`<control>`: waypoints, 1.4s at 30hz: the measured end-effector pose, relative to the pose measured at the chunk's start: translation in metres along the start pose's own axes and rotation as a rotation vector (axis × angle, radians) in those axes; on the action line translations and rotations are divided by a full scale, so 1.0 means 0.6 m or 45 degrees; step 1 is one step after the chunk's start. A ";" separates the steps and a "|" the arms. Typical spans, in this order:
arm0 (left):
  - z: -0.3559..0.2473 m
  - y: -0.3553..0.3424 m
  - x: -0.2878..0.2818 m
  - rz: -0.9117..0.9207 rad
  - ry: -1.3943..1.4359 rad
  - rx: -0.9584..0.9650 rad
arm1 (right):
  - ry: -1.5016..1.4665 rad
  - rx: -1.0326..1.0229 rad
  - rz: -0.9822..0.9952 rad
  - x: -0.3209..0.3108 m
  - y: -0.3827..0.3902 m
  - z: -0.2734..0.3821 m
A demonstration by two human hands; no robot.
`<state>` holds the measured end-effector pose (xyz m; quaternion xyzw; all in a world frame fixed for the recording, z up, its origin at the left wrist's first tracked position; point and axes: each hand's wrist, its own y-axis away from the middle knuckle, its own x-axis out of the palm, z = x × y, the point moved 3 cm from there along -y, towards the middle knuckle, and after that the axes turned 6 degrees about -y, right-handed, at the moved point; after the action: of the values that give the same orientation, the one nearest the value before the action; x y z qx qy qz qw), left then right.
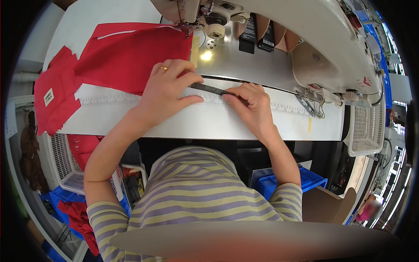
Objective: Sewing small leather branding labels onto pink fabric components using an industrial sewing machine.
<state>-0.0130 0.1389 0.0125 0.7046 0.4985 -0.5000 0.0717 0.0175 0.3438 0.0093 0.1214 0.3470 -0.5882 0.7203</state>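
Note:
A narrow black fabric strip with pale print, like a woven label, stretches between my hands above the white tabletop. My right hand pinches its right end between thumb and fingers. Around the strip's left end, my left hand has thumb and forefinger apart, not closed on it. A large red fabric piece lies beyond my left hand, its far right corner beneath the presser foot of the sewing machine. A thin white strip rests along its far edge.
Folded red pieces with a white label lie at the left. A printed ruler scale crosses the table. Black label bundles stand in brown holders under the machine arm. Scissors lie at right. White baskets flank the table.

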 end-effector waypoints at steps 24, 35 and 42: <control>0.018 0.129 -0.059 0.094 0.586 -0.121 | -0.349 0.086 0.401 0.088 -0.158 0.020; 0.021 0.099 -0.063 0.044 0.336 0.064 | -0.714 0.165 0.079 0.085 -0.158 0.022; 0.145 -0.012 -0.053 0.264 0.494 -0.234 | -0.887 0.176 -0.172 0.071 -0.153 0.015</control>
<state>-0.0740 0.0700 -0.0025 0.8254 0.4712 -0.2978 0.0894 -0.0620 0.2806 0.0102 -0.0611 0.0474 -0.6626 0.7450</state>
